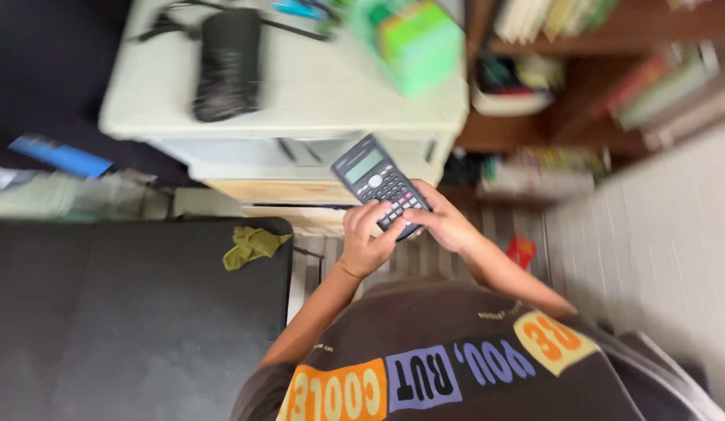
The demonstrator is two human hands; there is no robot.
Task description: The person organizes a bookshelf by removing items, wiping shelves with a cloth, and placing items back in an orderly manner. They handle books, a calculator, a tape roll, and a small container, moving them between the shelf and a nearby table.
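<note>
Calculator (380, 187) held in both hands sits out in front of the person's chest, above the striped floor and just short of the pale desk (315, 93). It is a flat, dark grey plastic slab with a greenish display at its far end and rows of small keys at the near end. Its long axis runs on a diagonal, from the far left down toward the near right, so the key end lies under the fingers and the display end juts away from them. The left hand (364, 243) cups the near left edge, its fingers curled closed around the casing and the thumb over the keys. The right hand (444, 222) clasps the near right corner in a narrow grip, seemingly with fingers beneath the body. Both hands are equally close. On the desk lie a black ribbed cylinder (228, 62) and a green box (413, 43), both blurred. An olive cloth (253, 245) rests crumpled on a black matte surface (128, 312) to the left.
</note>
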